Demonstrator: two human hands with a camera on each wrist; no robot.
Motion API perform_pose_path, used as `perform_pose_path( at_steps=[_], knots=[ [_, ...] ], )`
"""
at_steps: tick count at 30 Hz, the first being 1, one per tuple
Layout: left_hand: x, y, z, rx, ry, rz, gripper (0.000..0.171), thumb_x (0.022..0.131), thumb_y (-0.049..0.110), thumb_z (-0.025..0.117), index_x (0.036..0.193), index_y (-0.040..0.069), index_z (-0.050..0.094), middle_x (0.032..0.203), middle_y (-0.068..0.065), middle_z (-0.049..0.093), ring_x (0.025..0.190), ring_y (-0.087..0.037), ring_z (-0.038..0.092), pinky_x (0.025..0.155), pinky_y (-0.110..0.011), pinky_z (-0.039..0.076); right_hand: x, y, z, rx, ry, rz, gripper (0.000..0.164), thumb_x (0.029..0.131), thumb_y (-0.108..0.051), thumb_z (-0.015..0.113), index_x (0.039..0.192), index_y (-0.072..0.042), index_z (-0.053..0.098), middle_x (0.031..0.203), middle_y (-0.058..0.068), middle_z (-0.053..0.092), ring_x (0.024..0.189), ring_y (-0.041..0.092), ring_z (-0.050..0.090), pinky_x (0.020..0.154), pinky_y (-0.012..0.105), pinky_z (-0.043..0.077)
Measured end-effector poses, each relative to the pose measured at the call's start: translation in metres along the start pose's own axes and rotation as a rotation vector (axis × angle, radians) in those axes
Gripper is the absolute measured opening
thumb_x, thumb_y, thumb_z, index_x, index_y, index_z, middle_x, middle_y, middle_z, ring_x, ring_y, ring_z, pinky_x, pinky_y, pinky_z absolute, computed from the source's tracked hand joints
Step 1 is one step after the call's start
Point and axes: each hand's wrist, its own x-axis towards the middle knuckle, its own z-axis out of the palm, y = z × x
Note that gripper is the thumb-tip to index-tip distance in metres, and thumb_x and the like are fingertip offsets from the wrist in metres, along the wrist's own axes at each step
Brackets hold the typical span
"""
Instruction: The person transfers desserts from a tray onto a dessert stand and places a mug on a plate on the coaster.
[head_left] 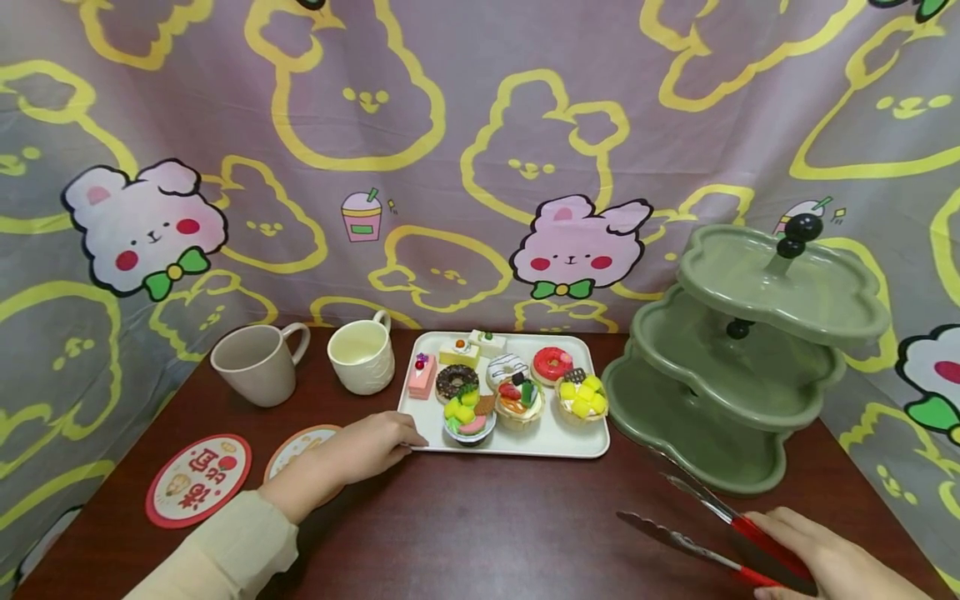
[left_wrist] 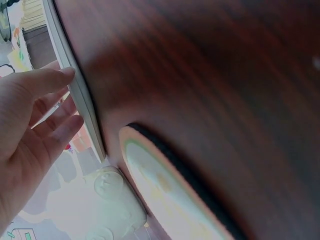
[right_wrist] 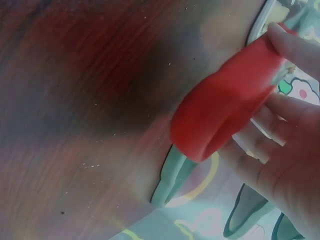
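My left hand holds the front left corner of a white rectangular tray; the left wrist view shows the thumb and bent fingertips at its rim. Toy pastries crowd the tray: a chocolate donut, a red donut, a white donut, fruit tarts and small cake slices. At the lower right, my right hand grips metal tongs by their red handles. The tongs' arms are spread apart, with nothing between the tips.
A green three-tier stand with black knobs rises right of the tray, behind the tongs. To the left are a grey-beige mug, a cream cup, a red-edged coaster and an orange-edged coaster, partly under my left forearm. A patterned curtain hangs behind.
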Motion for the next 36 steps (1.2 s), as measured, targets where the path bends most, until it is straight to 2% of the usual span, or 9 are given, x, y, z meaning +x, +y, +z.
perform_pose_path(
  at_steps=[3, 5, 8, 12, 15, 22, 26, 33, 36],
  knots=[
    [0.000, 0.000, 0.000, 0.001, -0.007, -0.009, 0.023, 0.085, -0.010, 0.073, 0.101, 0.005, 0.080, 0.088, 0.001, 0.067, 0.082, -0.010, 0.065, 0.074, -0.026, 0.056, 0.007, -0.010, -0.006, -0.020, -0.010, 0.095, 0.068, 0.091, -0.044, 0.076, 0.134, 0.005, 0.058, 0.121, 0.009, 0.059, 0.097, 0.012, 0.061, 0.066, 0.031, 0.054],
    [-0.001, -0.001, 0.001, 0.001, -0.009, -0.014, 0.023, 0.085, -0.010, 0.073, 0.101, 0.005, 0.080, 0.087, 0.001, 0.068, 0.082, -0.009, 0.064, 0.074, -0.026, 0.056, 0.010, -0.016, -0.009, -0.035, 0.000, 0.135, 0.072, 0.089, -0.047, 0.077, 0.136, 0.004, 0.058, 0.127, 0.017, 0.060, 0.105, 0.028, 0.064, 0.070, 0.036, 0.057],
    [0.000, -0.001, 0.000, 0.000, -0.010, -0.015, 0.023, 0.085, -0.010, 0.073, 0.101, 0.005, 0.080, 0.087, 0.001, 0.068, 0.082, -0.009, 0.064, 0.074, -0.026, 0.056, 0.013, -0.020, -0.010, -0.052, 0.051, 0.136, 0.077, 0.086, -0.050, 0.079, 0.138, 0.002, 0.058, 0.135, 0.021, 0.058, 0.112, 0.041, 0.062, 0.072, 0.038, 0.058],
    [0.001, -0.001, 0.001, -0.003, -0.009, -0.018, 0.022, 0.086, -0.009, 0.072, 0.101, 0.005, 0.080, 0.088, 0.001, 0.068, 0.083, -0.009, 0.065, 0.074, -0.026, 0.057, 0.016, -0.025, -0.013, -0.033, 0.078, 0.131, 0.080, 0.085, -0.048, 0.080, 0.142, 0.002, 0.055, 0.141, 0.027, 0.053, 0.119, 0.048, 0.058, 0.075, 0.045, 0.058],
    [0.002, -0.001, 0.001, -0.001, -0.009, -0.019, 0.021, 0.086, -0.009, 0.073, 0.100, 0.005, 0.080, 0.087, 0.001, 0.067, 0.083, -0.009, 0.065, 0.074, -0.026, 0.057, 0.019, -0.026, -0.016, -0.020, 0.064, 0.151, 0.081, 0.084, -0.048, 0.080, 0.143, 0.002, 0.055, 0.141, 0.026, 0.053, 0.119, 0.048, 0.057, 0.076, 0.049, 0.057],
    [0.001, -0.001, 0.001, -0.004, -0.025, -0.033, 0.022, 0.085, -0.010, 0.072, 0.100, 0.005, 0.080, 0.087, 0.000, 0.068, 0.083, -0.009, 0.065, 0.074, -0.026, 0.057, 0.026, -0.026, -0.020, -0.055, 0.045, 0.192, 0.069, 0.087, -0.049, 0.078, 0.132, 0.000, 0.061, 0.115, 0.003, 0.059, 0.097, 0.024, 0.060, 0.070, 0.038, 0.056],
    [0.001, -0.002, 0.000, -0.008, -0.027, -0.036, 0.023, 0.085, -0.010, 0.072, 0.101, 0.005, 0.080, 0.088, 0.000, 0.068, 0.083, -0.010, 0.065, 0.075, -0.027, 0.057, 0.028, -0.027, -0.019, -0.078, 0.123, 0.185, 0.068, 0.086, -0.047, 0.080, 0.130, 0.002, 0.062, 0.113, 0.006, 0.060, 0.097, 0.025, 0.062, 0.071, 0.041, 0.056],
    [0.001, -0.002, 0.001, -0.008, -0.025, -0.027, 0.023, 0.085, -0.010, 0.071, 0.100, 0.005, 0.080, 0.088, 0.000, 0.068, 0.083, -0.010, 0.065, 0.075, -0.027, 0.057, 0.032, -0.033, -0.014, -0.161, 0.304, 0.129, 0.066, 0.081, -0.043, 0.086, 0.127, 0.000, 0.066, 0.109, -0.003, 0.059, 0.090, 0.014, 0.061, 0.069, 0.034, 0.055],
    [0.001, -0.002, 0.002, -0.011, -0.026, -0.027, 0.023, 0.085, -0.010, 0.071, 0.100, 0.005, 0.080, 0.088, 0.001, 0.068, 0.083, -0.010, 0.065, 0.075, -0.027, 0.057, 0.036, -0.035, -0.015, -0.160, 0.336, 0.119, 0.064, 0.080, -0.040, 0.087, 0.126, 0.000, 0.066, 0.112, 0.001, 0.062, 0.092, 0.019, 0.064, 0.072, 0.040, 0.056]
  ],
)
